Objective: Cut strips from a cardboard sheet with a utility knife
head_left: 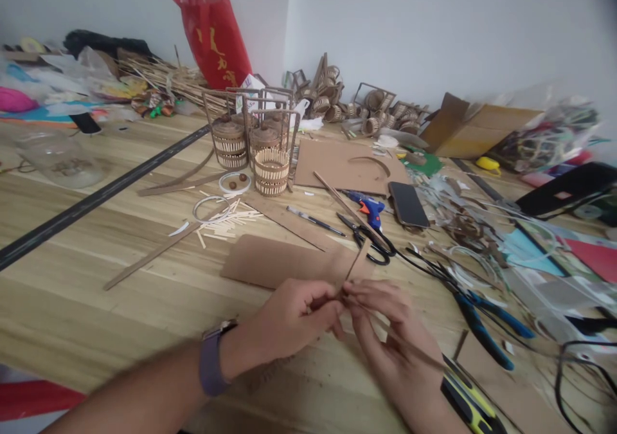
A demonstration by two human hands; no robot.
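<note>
Brown strip (358, 260) pinched between the fingertips of left hand (296, 312) and right hand (395, 360), held over the table (120, 318) toward its near edge, with one end slanting away. Just beyond, flat cardboard piece (274, 260) and black-handled scissors (359, 233). Toward the right edge, blue-handled pliers (476, 323); toward the far edge, small slatted baskets (271, 170).

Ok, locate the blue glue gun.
In the head view, the blue glue gun lies right of centre, just left of the dark phone, beyond the right hand.
</note>
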